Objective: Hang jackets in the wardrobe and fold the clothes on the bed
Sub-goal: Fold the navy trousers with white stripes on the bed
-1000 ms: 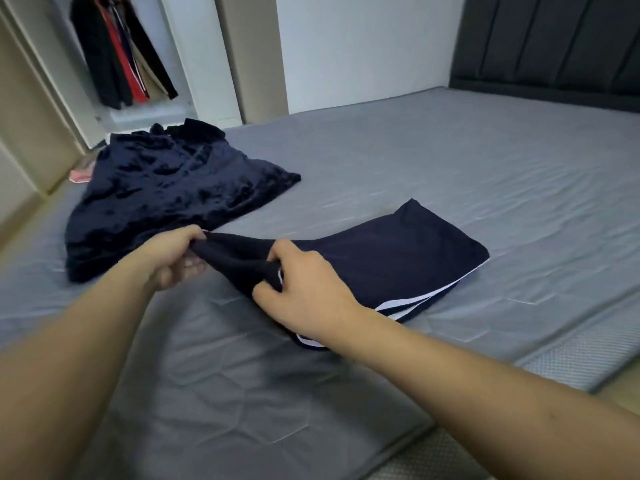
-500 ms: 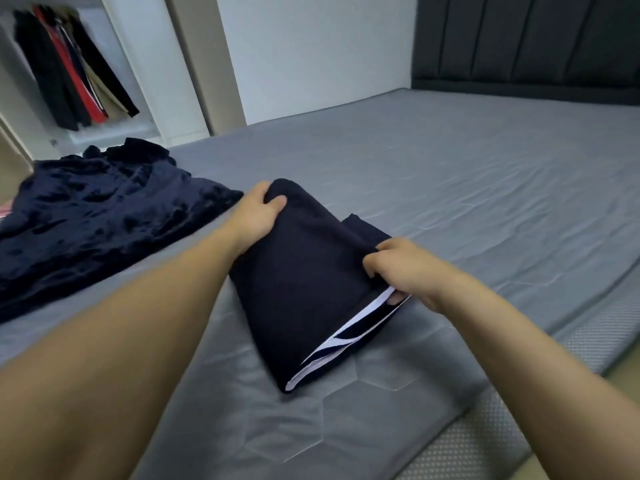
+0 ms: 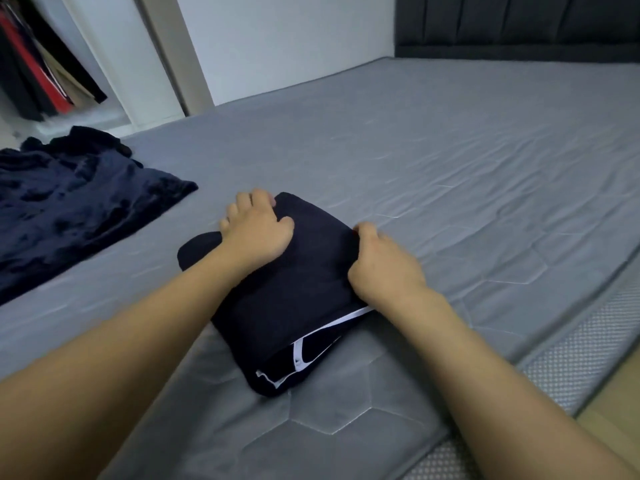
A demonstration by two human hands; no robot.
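Observation:
Dark navy shorts [image 3: 298,306] with white trim lie folded into a compact bundle on the grey bed [image 3: 450,188]. My left hand [image 3: 258,230] grips the bundle's far left corner, fingers curled over its edge. My right hand [image 3: 381,268] pinches the right edge, thumb on top. A rumpled navy velvet garment [image 3: 72,209] is spread out at the left of the bed, apart from both hands. Hanging jackets [image 3: 38,64], black, red and tan, show in the open wardrobe at the top left.
A dark padded headboard [image 3: 519,26] stands at the back right. The white wardrobe frame [image 3: 114,64] and a beige door post rise behind the bed. The mattress's mesh side edge [image 3: 571,358] runs along the lower right, with wooden floor beyond it.
The shorts were folded over from a flat spread into a thick bundle. Both hands moved with the fold and now hold its far edge and right edge.

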